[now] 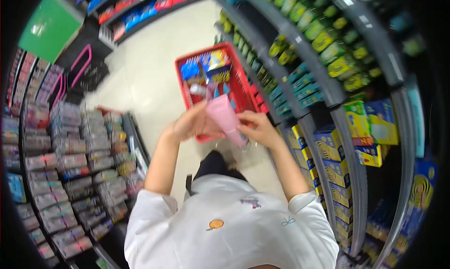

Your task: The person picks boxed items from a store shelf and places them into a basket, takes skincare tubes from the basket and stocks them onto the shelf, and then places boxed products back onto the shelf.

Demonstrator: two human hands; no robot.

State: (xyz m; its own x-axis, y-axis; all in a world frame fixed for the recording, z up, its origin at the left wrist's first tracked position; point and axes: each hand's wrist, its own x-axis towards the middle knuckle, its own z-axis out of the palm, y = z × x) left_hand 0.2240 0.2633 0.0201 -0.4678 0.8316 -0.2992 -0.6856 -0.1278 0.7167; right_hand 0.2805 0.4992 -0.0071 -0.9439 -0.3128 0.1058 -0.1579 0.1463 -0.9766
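Note:
Between my two hands is a pink tube-shaped item (222,113), wider at the upper end and tapering toward the lower right. My left hand (191,122) is closed on its left side, with some motion blur over the fingers. On the other side, the fingers of my right hand (255,127) pinch its edge near the lower end. Just beyond and below the hands stands a red shopping basket (242,76) on the floor. Inside it lie a blue packet (190,69), a blue and yellow box (216,69) and a white item (198,89), partly hidden.
Shelves with green and yellow bottles (323,39) run along the right, with blue and yellow boxes (336,173) lower down. A rack of small packaged goods (65,170) stands at the left. Pale floor (145,67) stretches ahead. Black baskets with pink handles (86,74) sit at the left.

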